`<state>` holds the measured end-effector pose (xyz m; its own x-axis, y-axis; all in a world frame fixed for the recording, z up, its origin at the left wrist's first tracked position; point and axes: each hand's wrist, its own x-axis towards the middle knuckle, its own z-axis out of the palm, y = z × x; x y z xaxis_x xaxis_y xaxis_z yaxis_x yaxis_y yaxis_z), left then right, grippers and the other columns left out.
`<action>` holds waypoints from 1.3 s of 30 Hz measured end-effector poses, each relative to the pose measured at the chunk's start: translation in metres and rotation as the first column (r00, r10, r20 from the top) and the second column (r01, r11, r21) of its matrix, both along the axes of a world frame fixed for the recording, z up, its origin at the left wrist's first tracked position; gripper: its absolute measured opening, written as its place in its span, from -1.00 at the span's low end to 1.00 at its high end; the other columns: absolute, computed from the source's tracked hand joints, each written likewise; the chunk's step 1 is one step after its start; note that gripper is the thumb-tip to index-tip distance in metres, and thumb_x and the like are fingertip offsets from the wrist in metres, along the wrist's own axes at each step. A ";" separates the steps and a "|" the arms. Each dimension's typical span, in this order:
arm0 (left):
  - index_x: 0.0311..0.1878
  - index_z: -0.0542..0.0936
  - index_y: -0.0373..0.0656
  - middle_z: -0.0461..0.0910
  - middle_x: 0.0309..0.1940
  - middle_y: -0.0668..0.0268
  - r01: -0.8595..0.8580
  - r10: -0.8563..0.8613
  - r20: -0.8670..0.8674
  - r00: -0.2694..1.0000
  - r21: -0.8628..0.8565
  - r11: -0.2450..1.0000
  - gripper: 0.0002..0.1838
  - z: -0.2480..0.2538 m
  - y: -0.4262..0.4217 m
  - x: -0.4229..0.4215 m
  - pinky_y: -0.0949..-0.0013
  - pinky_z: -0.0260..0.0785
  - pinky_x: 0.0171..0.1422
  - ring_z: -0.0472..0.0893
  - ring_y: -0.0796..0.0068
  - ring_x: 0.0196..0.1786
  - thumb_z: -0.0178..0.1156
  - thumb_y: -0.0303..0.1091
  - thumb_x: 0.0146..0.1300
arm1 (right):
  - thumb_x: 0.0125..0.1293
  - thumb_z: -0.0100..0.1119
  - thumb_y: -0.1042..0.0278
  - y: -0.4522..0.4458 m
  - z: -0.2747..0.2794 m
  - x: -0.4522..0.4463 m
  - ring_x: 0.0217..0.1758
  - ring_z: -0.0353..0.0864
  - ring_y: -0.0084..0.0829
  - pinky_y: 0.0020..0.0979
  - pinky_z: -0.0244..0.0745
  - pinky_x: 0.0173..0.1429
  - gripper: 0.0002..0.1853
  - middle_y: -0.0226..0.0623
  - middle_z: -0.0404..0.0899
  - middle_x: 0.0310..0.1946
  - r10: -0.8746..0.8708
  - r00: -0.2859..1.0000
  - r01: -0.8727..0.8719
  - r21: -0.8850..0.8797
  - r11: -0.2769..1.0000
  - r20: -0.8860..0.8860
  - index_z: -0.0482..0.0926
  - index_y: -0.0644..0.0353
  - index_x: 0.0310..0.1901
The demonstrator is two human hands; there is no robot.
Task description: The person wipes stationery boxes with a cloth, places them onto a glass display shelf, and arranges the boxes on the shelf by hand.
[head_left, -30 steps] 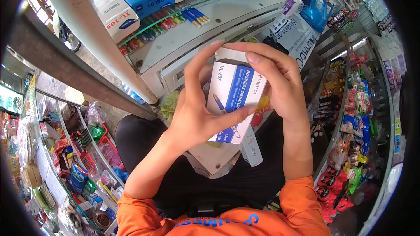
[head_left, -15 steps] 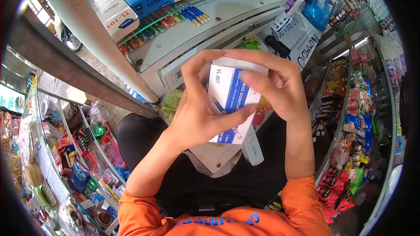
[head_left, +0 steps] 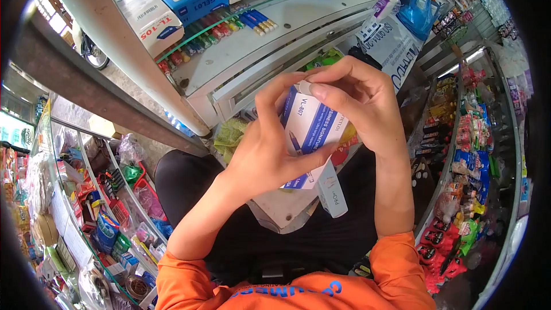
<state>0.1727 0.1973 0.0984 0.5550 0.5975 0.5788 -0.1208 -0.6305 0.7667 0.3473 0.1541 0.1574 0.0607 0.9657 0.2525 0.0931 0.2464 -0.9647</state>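
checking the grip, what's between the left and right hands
The white and blue VL-807 box is between them, shown in the head view.

One head-worn camera is looking forward and down, wide fisheye, dark rim circling the view. It is sitting close above the left hand (head_left: 265, 152) and right hand (head_left: 367, 112), catching the lap (head_left: 270, 252) below, counter (head_left: 244, 51) showing farther off up top.
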 end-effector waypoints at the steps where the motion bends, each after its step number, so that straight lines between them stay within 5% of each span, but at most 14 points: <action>1: 0.42 -0.12 -0.26 0.36 0.24 -0.13 0.002 -0.002 -0.001 1.000 -0.001 1.000 0.16 0.000 0.000 0.000 0.11 0.52 0.23 0.59 0.04 0.20 0.62 -0.34 0.00 | 0.32 0.31 0.54 0.000 0.001 0.001 -0.06 0.69 -0.56 -0.47 0.59 0.10 -0.88 -0.25 0.72 -0.14 0.001 1.000 -0.001 -0.020 1.000 -0.002 0.63 0.36 -0.14; 13: 0.47 0.00 -0.29 0.44 0.23 -0.16 -0.049 0.049 -0.035 0.998 0.003 0.999 0.16 0.003 -0.004 -0.002 0.05 0.55 0.18 0.63 -0.13 0.17 0.61 -0.16 -0.02 | 0.34 0.28 0.58 -0.004 0.005 0.000 -0.04 0.71 -0.52 -0.44 0.61 0.12 -0.87 -0.25 0.72 -0.13 -0.011 0.998 0.010 0.023 1.000 0.063 0.66 0.40 -0.11; 19: 0.45 -0.09 -0.26 0.41 0.24 -0.18 -0.001 -0.012 -0.113 0.994 -0.117 0.993 0.25 0.004 -0.002 0.000 0.05 0.48 0.30 0.58 -0.04 0.24 0.68 -0.26 -0.11 | 0.35 0.28 0.57 0.000 -0.003 0.006 -0.02 0.68 -0.52 -0.46 0.59 0.08 -0.80 -0.24 0.71 -0.11 0.055 0.984 -0.087 0.184 0.979 0.170 0.68 0.36 -0.01; 22: 0.42 0.03 -0.28 0.43 0.22 -0.14 -0.044 0.044 -0.012 0.999 -0.008 0.999 0.15 0.003 0.000 0.000 0.09 0.57 0.15 0.62 -0.10 0.16 0.64 -0.19 -0.07 | 0.36 0.30 0.54 -0.001 0.002 0.004 -0.01 0.67 -0.54 -0.47 0.57 0.06 -0.76 -0.24 0.71 -0.09 0.089 0.978 -0.119 0.150 0.981 0.190 0.69 0.31 0.04; 24: 0.41 0.02 -0.29 0.43 0.20 -0.16 -0.017 0.018 0.003 1.000 -0.190 0.982 0.13 0.010 -0.001 -0.003 0.07 0.56 0.15 0.62 -0.11 0.16 0.64 -0.25 -0.07 | 0.36 0.30 0.53 -0.002 0.001 0.001 -0.02 0.67 -0.54 -0.49 0.56 0.05 -0.75 -0.24 0.71 -0.09 0.089 0.979 -0.113 0.122 0.986 0.182 0.69 0.30 0.05; 26: 0.40 0.01 -0.29 0.43 0.17 -0.18 -0.009 0.013 0.020 1.000 -0.185 0.983 0.13 0.007 -0.001 -0.001 0.06 0.56 0.14 0.61 -0.10 0.16 0.64 -0.28 -0.07 | 0.36 0.30 0.51 -0.003 0.001 0.001 -0.03 0.66 -0.55 -0.50 0.56 0.05 -0.74 -0.25 0.71 -0.08 0.087 0.981 -0.105 0.093 0.990 0.173 0.69 0.29 0.07; 29: 0.45 -0.06 -0.21 0.41 0.20 -0.17 -0.022 0.024 0.010 1.000 -0.162 0.987 0.23 0.005 0.001 0.000 0.09 0.44 0.35 0.53 0.09 0.28 0.67 -0.36 -0.14 | 0.34 0.32 0.50 0.000 0.000 0.002 -0.03 0.66 -0.56 -0.51 0.56 0.03 -0.71 -0.27 0.71 -0.08 0.047 0.975 -0.065 0.077 0.995 0.218 0.67 0.30 0.09; 32: 0.46 -0.04 -0.30 0.43 0.20 -0.15 0.103 -0.083 0.176 0.981 -0.112 0.988 0.05 0.006 0.005 -0.002 0.10 0.46 0.26 0.53 0.01 0.27 0.52 -0.27 0.14 | 0.34 0.35 0.47 0.003 0.000 0.004 -0.07 0.66 -0.61 -0.54 0.56 -0.02 -0.70 -0.30 0.71 -0.10 -0.063 0.994 0.054 0.102 0.993 0.087 0.64 0.29 0.08; 34: 0.52 -0.06 -0.30 0.41 0.25 -0.16 0.235 -0.135 0.284 0.949 -0.356 0.904 -0.17 0.010 0.004 -0.004 0.15 0.34 0.36 0.49 0.08 0.30 0.25 -0.31 0.40 | 0.35 0.36 0.44 0.002 0.000 0.006 -0.11 0.65 -0.67 -0.57 0.55 -0.06 -0.73 -0.34 0.71 -0.14 -0.048 0.999 0.048 0.033 0.998 -0.011 0.63 0.25 0.05; 35: 0.54 -0.02 -0.29 0.43 0.25 -0.14 0.196 -0.108 0.259 0.960 -0.342 0.919 -0.36 0.012 0.003 -0.005 0.20 0.28 0.38 0.49 0.16 0.28 -0.01 -0.36 0.55 | 0.37 0.33 0.43 0.003 -0.004 0.004 -0.14 0.65 -0.70 -0.61 0.54 -0.09 -0.79 -0.36 0.71 -0.18 -0.070 0.997 0.071 0.070 0.995 -0.013 0.65 0.26 -0.01; 39: 0.52 0.07 -0.27 0.49 0.20 -0.05 0.167 -0.034 0.296 0.955 -0.435 0.885 -0.45 0.017 0.001 -0.007 0.31 0.31 0.32 0.51 0.31 0.21 -0.07 -0.33 0.60 | 0.49 0.17 0.30 0.005 -0.007 -0.006 -0.09 0.67 -0.69 -0.59 0.56 0.01 -0.76 -0.37 0.71 -0.13 -0.116 0.989 0.119 0.029 0.992 -0.088 0.67 0.26 0.01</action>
